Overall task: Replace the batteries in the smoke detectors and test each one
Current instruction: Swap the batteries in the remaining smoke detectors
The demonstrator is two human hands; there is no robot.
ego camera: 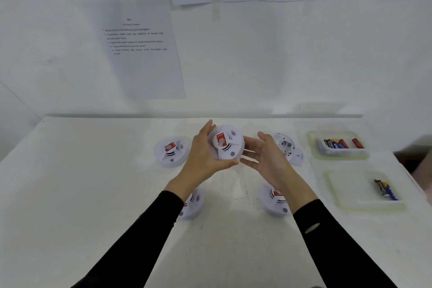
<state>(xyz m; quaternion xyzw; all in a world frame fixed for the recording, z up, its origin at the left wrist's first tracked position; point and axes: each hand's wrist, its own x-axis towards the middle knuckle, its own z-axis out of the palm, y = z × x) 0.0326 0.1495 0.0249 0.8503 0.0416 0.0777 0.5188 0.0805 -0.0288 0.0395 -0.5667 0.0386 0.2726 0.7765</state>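
My left hand [203,154] holds a white round smoke detector [226,146] with a red label, lifted above the table and face toward me. My right hand [266,159] is spread just right of it, fingertips near its rim; I cannot tell whether they touch. Another detector [170,151] lies face up at the left. An opened detector [285,145] lies back side up behind my right hand. Two more detectors sit near me, one [192,204] partly under my left wrist, one [273,201] partly under my right wrist.
The white table [93,182] stands against a white wall with taped paper sheets [140,49]. At the right a clear tray [339,146] holds several batteries. A nearer clear tray [364,190] holds a couple of batteries. The table's right edge drops off past them.
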